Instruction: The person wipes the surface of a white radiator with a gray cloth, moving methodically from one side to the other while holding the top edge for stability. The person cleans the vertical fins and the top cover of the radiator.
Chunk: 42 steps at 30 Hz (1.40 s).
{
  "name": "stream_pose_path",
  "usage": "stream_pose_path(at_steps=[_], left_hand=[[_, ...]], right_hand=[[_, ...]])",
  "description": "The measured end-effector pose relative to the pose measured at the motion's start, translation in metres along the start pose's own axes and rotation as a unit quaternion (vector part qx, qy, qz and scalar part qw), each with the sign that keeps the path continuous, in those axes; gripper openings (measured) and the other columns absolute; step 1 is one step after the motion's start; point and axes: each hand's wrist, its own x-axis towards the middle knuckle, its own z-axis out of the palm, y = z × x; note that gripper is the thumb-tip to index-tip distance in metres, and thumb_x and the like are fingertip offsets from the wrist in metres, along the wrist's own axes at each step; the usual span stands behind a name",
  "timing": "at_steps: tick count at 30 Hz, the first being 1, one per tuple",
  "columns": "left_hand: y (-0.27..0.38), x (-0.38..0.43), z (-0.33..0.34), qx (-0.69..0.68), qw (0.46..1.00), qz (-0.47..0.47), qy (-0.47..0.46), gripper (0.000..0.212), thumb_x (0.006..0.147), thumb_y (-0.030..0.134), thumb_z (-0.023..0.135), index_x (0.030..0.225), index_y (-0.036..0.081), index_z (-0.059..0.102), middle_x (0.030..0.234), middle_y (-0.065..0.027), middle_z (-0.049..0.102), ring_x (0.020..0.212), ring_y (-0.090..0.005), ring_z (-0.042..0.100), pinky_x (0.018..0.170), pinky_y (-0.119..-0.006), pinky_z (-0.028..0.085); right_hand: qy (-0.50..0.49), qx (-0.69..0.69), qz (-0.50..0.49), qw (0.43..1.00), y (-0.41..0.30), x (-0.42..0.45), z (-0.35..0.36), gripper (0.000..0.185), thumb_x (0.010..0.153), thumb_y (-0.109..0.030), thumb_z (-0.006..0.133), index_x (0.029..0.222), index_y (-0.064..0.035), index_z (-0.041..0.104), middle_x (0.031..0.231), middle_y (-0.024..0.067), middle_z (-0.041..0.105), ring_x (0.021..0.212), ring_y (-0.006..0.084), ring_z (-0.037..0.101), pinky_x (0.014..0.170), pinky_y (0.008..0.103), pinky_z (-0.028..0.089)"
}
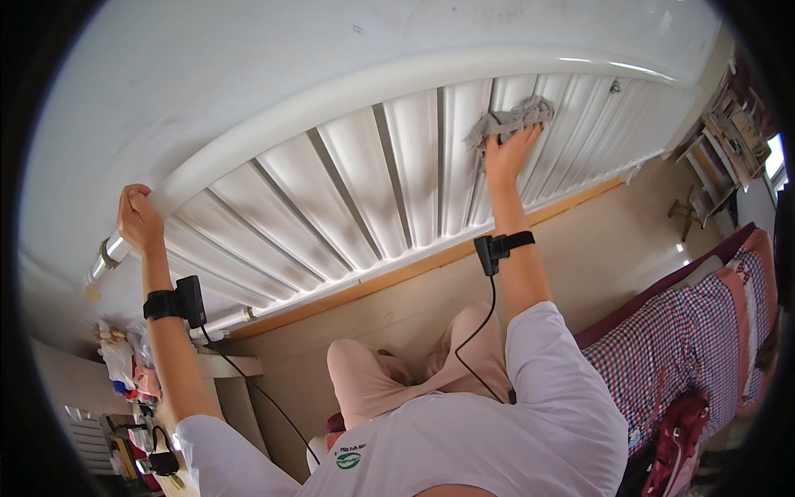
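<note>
A white ribbed radiator (410, 168) spans the wall before me, with a rounded white top rail (298, 118). My right hand (512, 155) presses a crumpled grey cloth (518, 121) against the ribs in the upper part, right of the middle. At the left end, where the rail meets a silvery pipe (118, 247), my left hand (141, 217) is curled at the rail's end; whether it grips the rail or only rests there, I cannot tell. Each wrist bears a black strapped device with a cable.
A bed with a checked cover (658, 348) stands on the right, a dark red bag (677, 435) on it. Beyond are a small wooden stool (686, 211) and stacked furniture. At lower left, a table (164, 435) holds bags and small items. A lower pipe (227, 320) joins the radiator.
</note>
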Motion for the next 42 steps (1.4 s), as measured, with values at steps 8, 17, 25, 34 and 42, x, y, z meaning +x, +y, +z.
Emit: stream_pose_path(at_steps=[8,17,25,34,42], left_hand=[[-0.007,0.000,-0.002,0.024,1.000,-0.003,-0.002,0.031,0.087,0.018,0.037,0.073,0.004,0.059,0.066,-0.0087,0.057,0.059,-0.0228,0.053,0.057,-0.033,0.042],[-0.004,0.003,0.003,-0.001,1.000,0.022,0.006,0.031,0.088,0.017,0.036,0.072,0.003,0.059,0.064,-0.0084,0.054,0.057,-0.0226,0.051,0.056,-0.033,0.041],[0.000,0.001,0.001,0.010,1.000,-0.004,0.003,0.030,0.088,0.018,0.037,0.075,0.004,0.060,0.069,-0.0095,0.058,0.061,-0.0244,0.054,0.058,-0.033,0.043],[-0.007,0.001,-0.001,0.012,1.000,0.012,-0.004,0.029,0.087,0.016,0.036,0.075,0.003,0.059,0.070,-0.0100,0.058,0.062,-0.0249,0.055,0.058,-0.033,0.044],[-0.001,0.000,0.002,0.011,1.000,0.017,0.010,0.030,0.088,0.017,0.036,0.074,0.003,0.059,0.069,-0.0098,0.057,0.061,-0.0248,0.054,0.058,-0.033,0.043]], right_hand=[[-0.084,-0.074,0.098,0.989,0.073,-0.131,0.027,0.070,0.070,-0.008,0.070,0.125,0.0125,0.032,0.131,0.0323,0.033,0.124,0.0454,0.031,0.105,0.0462,0.028],[-0.174,-0.107,0.219,0.954,0.142,-0.209,0.042,0.059,0.063,-0.006,0.074,0.109,0.0084,0.040,0.117,0.0279,0.042,0.114,0.0441,0.039,0.098,0.0452,0.036],[-0.173,0.005,0.280,0.944,0.090,-0.140,0.009,0.042,0.066,0.004,0.057,0.105,0.0078,0.040,0.114,0.0283,0.041,0.109,0.0452,0.039,0.096,0.0474,0.033],[-0.092,0.046,0.153,0.983,-0.036,0.026,-0.046,0.045,0.069,0.006,0.057,0.111,0.0089,0.042,0.118,0.0269,0.042,0.113,0.0420,0.037,0.098,0.0461,0.033],[0.038,0.030,-0.019,0.999,-0.047,0.050,-0.040,0.067,0.066,-0.003,0.068,0.123,0.0107,0.035,0.121,0.0275,0.039,0.113,0.0429,0.036,0.099,0.0463,0.032]])
